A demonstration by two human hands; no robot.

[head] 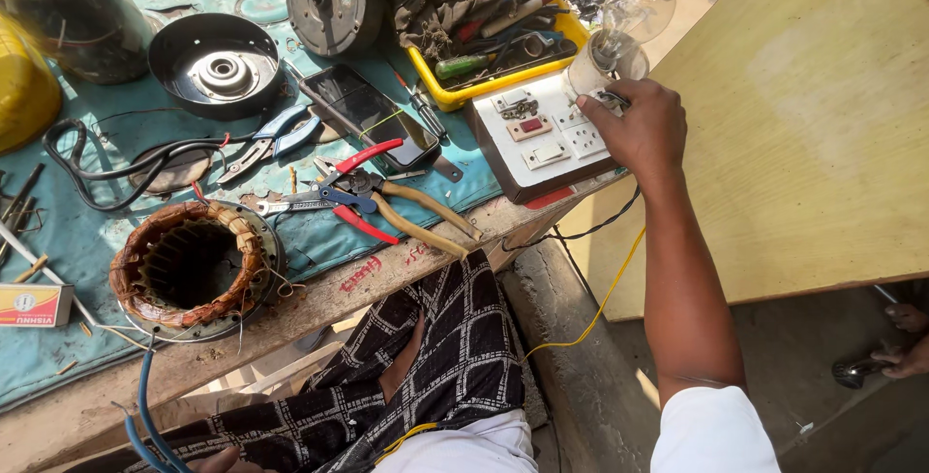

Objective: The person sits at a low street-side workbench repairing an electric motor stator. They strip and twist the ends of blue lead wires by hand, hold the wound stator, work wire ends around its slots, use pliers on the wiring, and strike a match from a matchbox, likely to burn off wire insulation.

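- A right hand (pixel 641 128) is seen stretched out to a white switchboard (pixel 544 139) at the workbench's far edge, its fingers closed on a small dark fitting at the foot of a lamp holder (pixel 587 72).
- A clear glass bulb (pixel 634 6) is carried upright in that holder, above the board's switches and sockets.
- The bulb is judged light, smooth and easily shattered; hold is best taken at the holder or base, never the thin globe.
- Only a sliver of the left hand (pixel 227 460) shows at the lower edge, near a blue wire (pixel 145 405); whether it is open or closed cannot be told.
- A copper-wound stator (pixel 190 265) is laid on the teal mat (pixel 58 241), with red-handled pliers (pixel 360 191) just beside it and a yellow tool tray (pixel 440 96) behind.
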